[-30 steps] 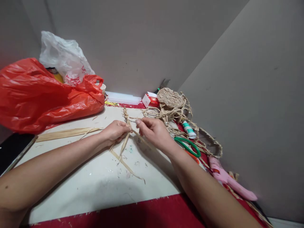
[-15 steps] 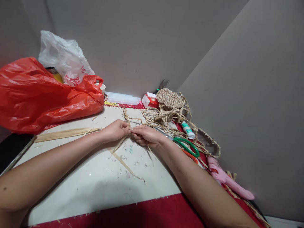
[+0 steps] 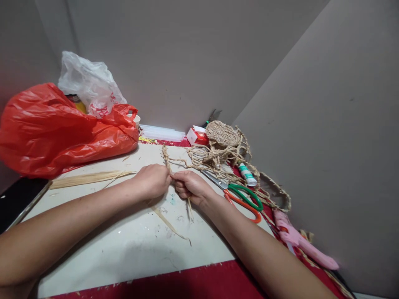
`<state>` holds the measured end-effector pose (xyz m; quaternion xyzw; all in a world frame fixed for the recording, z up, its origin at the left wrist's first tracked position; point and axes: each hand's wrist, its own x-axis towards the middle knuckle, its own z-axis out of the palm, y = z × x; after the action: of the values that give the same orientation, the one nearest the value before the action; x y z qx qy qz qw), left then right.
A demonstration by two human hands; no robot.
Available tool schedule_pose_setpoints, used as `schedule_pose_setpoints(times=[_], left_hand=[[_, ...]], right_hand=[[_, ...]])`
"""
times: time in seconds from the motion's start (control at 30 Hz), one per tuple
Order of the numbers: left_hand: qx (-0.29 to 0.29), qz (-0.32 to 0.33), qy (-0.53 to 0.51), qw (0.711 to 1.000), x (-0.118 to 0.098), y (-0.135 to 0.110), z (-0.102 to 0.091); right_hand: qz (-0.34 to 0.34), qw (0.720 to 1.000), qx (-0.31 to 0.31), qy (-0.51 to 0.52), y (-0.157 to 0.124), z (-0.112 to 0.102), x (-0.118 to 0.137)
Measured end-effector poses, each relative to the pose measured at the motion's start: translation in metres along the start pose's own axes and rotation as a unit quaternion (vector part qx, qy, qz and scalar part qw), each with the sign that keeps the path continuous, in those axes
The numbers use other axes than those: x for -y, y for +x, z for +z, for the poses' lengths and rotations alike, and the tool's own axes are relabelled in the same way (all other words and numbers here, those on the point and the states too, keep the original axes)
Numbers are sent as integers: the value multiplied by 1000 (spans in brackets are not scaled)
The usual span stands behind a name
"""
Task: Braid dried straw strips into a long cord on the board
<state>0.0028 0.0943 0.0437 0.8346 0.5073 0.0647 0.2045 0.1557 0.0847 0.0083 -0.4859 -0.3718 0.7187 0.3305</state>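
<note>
My left hand (image 3: 152, 181) and my right hand (image 3: 190, 185) meet over the white board (image 3: 131, 245), both pinched shut on the near end of a thin braided straw cord (image 3: 166, 155) that runs away toward the wall. Loose flat straw strips (image 3: 170, 224) trail from under my hands onto the board. A bundle of straw strips (image 3: 87, 179) lies to the left of my left wrist.
A red plastic bag (image 3: 59, 128) and a white bag (image 3: 89, 83) sit at the back left. At the right lie a pile of braided straw pieces (image 3: 222, 143), green-and-orange scissors (image 3: 243, 197), a glue tube (image 3: 248, 174), a pink glue gun (image 3: 304, 243) and a small red-white box (image 3: 196, 135).
My right hand dropped and closed in against my left hand, its fingers folding over the straw strands. The loose strips swung down under my hands. The view shifted slightly.
</note>
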Motion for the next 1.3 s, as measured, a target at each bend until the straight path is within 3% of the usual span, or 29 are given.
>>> schedule_pose_setpoints(times=[0.13,0.23,0.3,0.4,0.47,0.57,0.63,0.73,0.83,0.9,1.03,1.13,1.3], left_hand=[[-1,42,81,996,-12,-10,15],[9,87,86,992,-22,-21,23],[31,133,66,988,-28,-28,21],[88,169,18,982,-30,-31,1],[112,135,-9,984,-21,-24,-17],[34,59,8,998,5,-8,-38],[6,22,56,998,21,0,-42],[80,-17,128,988,26,0,-34],[176,10,158,972,13,-11,-24],[198,43,169,965,4,-19,-20],[169,94,197,961,-4,-25,-14],[143,93,196,966,2,-20,-10],[3,50,158,986,35,4,-21]], right_hand=[[3,1000,-8,26,0,3,-3],[-2,999,1,38,1,2,-4],[4,999,15,46,1,0,-3],[12,997,33,70,1,-6,1],[14,994,43,96,2,-11,5],[25,989,58,132,2,-15,9],[29,986,68,151,3,-17,10],[14,982,77,171,3,-20,12],[4,980,88,177,4,-22,13],[1,979,100,177,5,-25,14],[-3,979,121,164,7,-29,15],[-9,980,130,151,8,-32,15],[-6,981,148,124,8,-35,18]])
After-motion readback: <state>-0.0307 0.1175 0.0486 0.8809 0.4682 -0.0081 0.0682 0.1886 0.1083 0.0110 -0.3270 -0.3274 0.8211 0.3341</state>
